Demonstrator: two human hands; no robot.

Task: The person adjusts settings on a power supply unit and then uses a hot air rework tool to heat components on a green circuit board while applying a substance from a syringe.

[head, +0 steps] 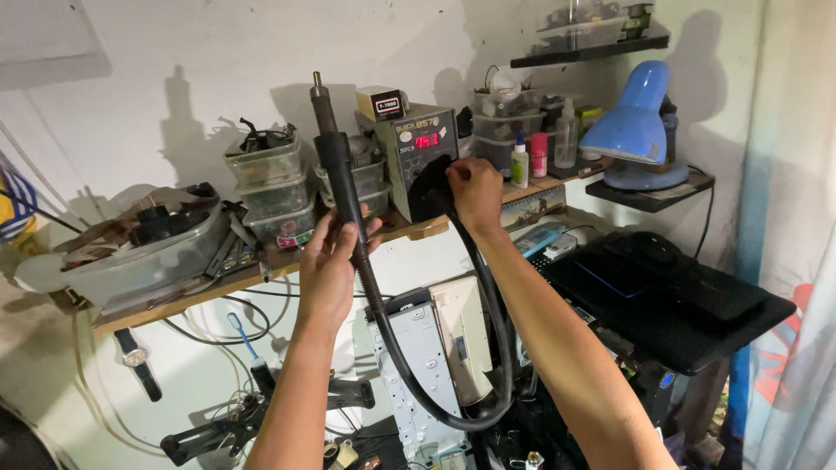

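I see my left hand [329,261] wrapped around the black handle of a hot-air wand [342,170], fingers closed on it, holding it nearly upright just left of the grey rework station [421,161] that sits on the wooden shelf [261,270]. The wand's metal nozzle points up, rising above the station's top edge. My right hand [475,191] rests against the station's front face, fingertips pinched on something dark there; I cannot tell exactly what it grips. A thick black hose [501,348] drops from the station's front, loops low beneath it and climbs back up into the wand. Left of the station stand stacked clear plastic boxes [270,187], and further left a clear tub of parts [139,248]. Right of the station are small bottles [540,152] and a blue desk lamp [631,122]. Below and right of the station lies a black laptop [670,292].
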